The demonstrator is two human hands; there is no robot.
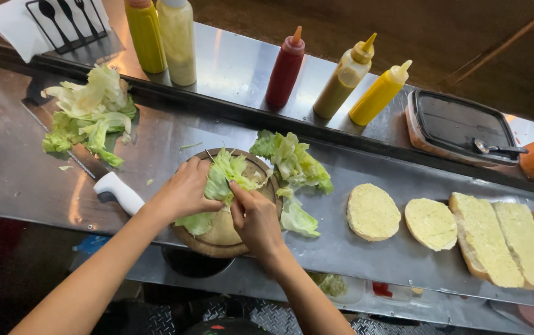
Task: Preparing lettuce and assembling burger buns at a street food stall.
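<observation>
My left hand (186, 189) pressing down lettuce (226, 177) on a round wooden board (220, 239), my right hand (256, 220) closed round a small knife (215, 162) — blade in the leaves, buttered buns (372, 212) right of my hands on the steel table (25, 180).

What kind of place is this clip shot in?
Probably a sandwich stall or small food counter: a steel counter, squeeze bottles lined on a ledge, split buns laid out, and hands cutting lettuce on a round board.
</observation>
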